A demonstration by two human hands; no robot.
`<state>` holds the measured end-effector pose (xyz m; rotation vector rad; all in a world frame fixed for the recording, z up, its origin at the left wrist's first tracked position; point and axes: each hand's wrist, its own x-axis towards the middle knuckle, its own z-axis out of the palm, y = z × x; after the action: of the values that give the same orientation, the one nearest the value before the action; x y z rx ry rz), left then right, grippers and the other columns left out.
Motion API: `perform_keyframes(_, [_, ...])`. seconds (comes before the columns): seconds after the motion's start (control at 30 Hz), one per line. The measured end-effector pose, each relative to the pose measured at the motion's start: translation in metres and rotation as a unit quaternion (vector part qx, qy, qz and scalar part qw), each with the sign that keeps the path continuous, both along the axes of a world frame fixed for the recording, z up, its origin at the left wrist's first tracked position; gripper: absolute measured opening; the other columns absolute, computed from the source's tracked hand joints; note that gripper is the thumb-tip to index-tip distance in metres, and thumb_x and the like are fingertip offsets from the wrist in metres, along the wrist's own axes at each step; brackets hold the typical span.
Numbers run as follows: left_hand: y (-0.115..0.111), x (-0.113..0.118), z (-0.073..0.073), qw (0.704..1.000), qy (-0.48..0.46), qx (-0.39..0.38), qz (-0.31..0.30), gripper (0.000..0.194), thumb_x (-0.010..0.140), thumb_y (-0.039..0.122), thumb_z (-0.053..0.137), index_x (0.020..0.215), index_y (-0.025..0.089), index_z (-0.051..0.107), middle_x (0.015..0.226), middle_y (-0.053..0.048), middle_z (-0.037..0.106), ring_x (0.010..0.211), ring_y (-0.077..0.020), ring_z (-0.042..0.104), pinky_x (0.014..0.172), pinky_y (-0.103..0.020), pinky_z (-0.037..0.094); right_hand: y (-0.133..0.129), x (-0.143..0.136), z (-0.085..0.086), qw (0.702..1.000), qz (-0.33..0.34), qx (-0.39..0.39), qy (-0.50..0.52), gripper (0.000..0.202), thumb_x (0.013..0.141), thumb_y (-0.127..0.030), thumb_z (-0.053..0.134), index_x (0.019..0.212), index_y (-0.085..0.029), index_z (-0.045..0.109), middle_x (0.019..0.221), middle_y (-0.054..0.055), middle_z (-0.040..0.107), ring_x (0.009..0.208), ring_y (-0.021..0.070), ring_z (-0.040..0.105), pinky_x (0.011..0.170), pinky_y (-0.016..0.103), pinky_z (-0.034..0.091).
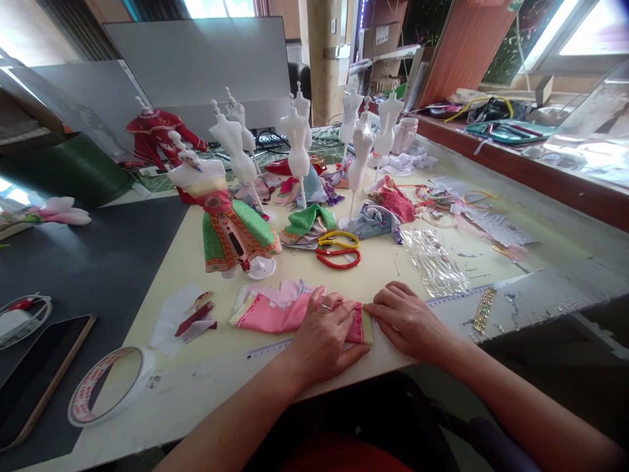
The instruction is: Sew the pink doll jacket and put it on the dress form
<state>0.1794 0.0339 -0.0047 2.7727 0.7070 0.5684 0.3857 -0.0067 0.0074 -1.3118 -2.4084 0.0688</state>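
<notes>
A pink piece of fabric [276, 313] with a patterned, yellowish-edged border lies flat near the table's front edge. My left hand [322, 334], a ring on one finger, presses on its right part with bent fingers and the thumb stretched out along the near side. At the fabric's right border, my right hand [410, 321] has its fingers drawn together at the edge; the fingertips' exact hold is partly hidden. A ruler [268, 349] runs partly under the fabric and my hands. Scissors [339, 249] with one yellow and one red handle lie just beyond.
A small dress form [236, 226] wears a green and red dress. Several bare white forms [297, 141] stand behind, among fabric scraps. A tape roll [111, 387] and a phone [44, 373] lie left. To the right are a clear plastic packet [435, 262] and a beaded trim [484, 311].
</notes>
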Motion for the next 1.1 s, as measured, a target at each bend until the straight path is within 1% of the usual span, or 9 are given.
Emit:
perform_keyframes(0.27, [0.000,0.000,0.000,1.000,0.008,0.004,0.002,0.057,0.086,0.051,0.042,0.124,0.010,0.051,0.121,-0.010,0.058,0.110,-0.0302,0.044,0.106,-0.054,0.013,0.000,-0.002,0.005,1.000,-0.013,-0.023,-0.015,0.022,0.089,-0.017,0.042,0.088,-0.015,0.064,0.078,0.008,0.052,0.077,0.0202,0.044,0.078,0.038,0.038])
perform_keyframes(0.5, [0.000,0.000,0.000,1.000,0.007,0.003,0.003,0.056,0.086,0.051,0.042,0.123,0.009,0.051,0.121,-0.011,0.059,0.111,-0.0300,0.044,0.107,-0.054,0.013,-0.001,0.000,0.004,0.999,-0.026,0.002,0.021,0.023,0.088,-0.014,0.041,0.096,-0.014,0.063,0.085,0.009,0.053,0.081,0.0204,0.045,0.081,0.038,0.039])
perform_keyframes(0.7, [0.000,0.000,0.000,1.000,0.005,-0.007,0.006,0.057,0.086,0.051,0.043,0.124,0.010,0.050,0.121,-0.011,0.058,0.111,-0.0297,0.044,0.107,-0.054,0.013,-0.002,-0.003,0.007,1.000,-0.016,-0.024,-0.012,0.022,0.088,-0.016,0.041,0.091,-0.015,0.064,0.084,0.009,0.054,0.080,0.0210,0.045,0.079,0.039,0.039])
perform_keyframes(0.9, [0.000,0.000,0.000,1.000,0.001,-0.010,0.005,0.057,0.085,0.051,0.045,0.125,0.010,0.049,0.121,-0.011,0.058,0.111,-0.0302,0.045,0.106,-0.054,0.015,0.000,-0.009,0.009,1.000,-0.016,-0.011,-0.009,0.022,0.086,-0.013,0.042,0.092,-0.017,0.063,0.093,0.010,0.055,0.085,0.0223,0.045,0.082,0.041,0.038])
perform_keyframes(1.0, [-0.001,0.000,0.000,1.000,-0.003,-0.007,0.007,0.055,0.085,0.050,0.046,0.123,0.011,0.051,0.120,-0.011,0.059,0.111,-0.0301,0.045,0.106,-0.054,0.016,0.001,-0.013,0.008,1.000,-0.008,-0.013,-0.009,0.020,0.085,-0.013,0.045,0.093,-0.017,0.062,0.090,0.009,0.055,0.084,0.0222,0.046,0.082,0.041,0.039])
perform_keyframes(1.1, [0.000,0.000,0.001,1.000,-0.010,-0.006,0.005,0.052,0.084,0.049,0.047,0.122,0.012,0.053,0.119,-0.011,0.060,0.111,-0.0298,0.046,0.106,-0.054,0.017,0.003,-0.016,0.007,1.000,-0.007,-0.021,-0.011,0.019,0.086,-0.013,0.044,0.092,-0.016,0.062,0.088,0.009,0.055,0.084,0.0218,0.046,0.082,0.040,0.039])
